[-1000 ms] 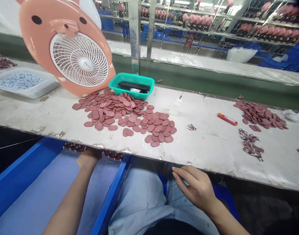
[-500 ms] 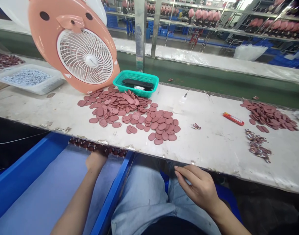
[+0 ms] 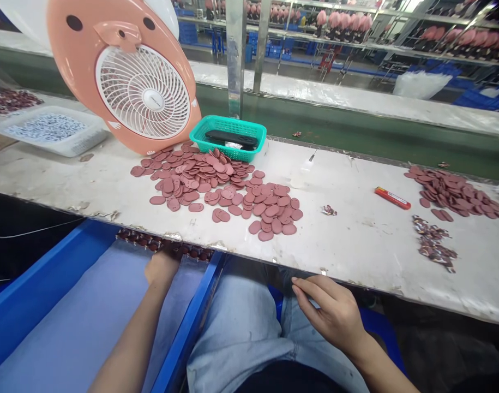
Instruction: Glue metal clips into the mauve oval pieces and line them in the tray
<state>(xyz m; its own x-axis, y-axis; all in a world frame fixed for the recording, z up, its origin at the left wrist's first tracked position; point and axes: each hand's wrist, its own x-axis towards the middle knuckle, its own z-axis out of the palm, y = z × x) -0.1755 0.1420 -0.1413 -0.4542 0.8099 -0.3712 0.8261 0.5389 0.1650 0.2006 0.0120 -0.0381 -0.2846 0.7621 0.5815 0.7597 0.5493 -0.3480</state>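
My left hand reaches into the blue bin below the table edge, its fingers hidden under the tabletop. Beside it, rows of small dark-red parts lie on the bin's pale blue sheet. My right hand hovers above my lap at the table's front edge; its thumb and fingers come close together, with nothing visible between them. On the white table is a large spread of flat reddish-brown oval pieces. Small shiny brown-and-silver parts are heaped at the right.
A pink animal-shaped fan stands at the back left. Next to it are a green basket with a black object and a white tray of small pieces. A red stick-like tool and a second oval-piece pile lie at right.
The view has shifted slightly, so the things on the table appear a little further right. Both hands stay in nearly the same places.
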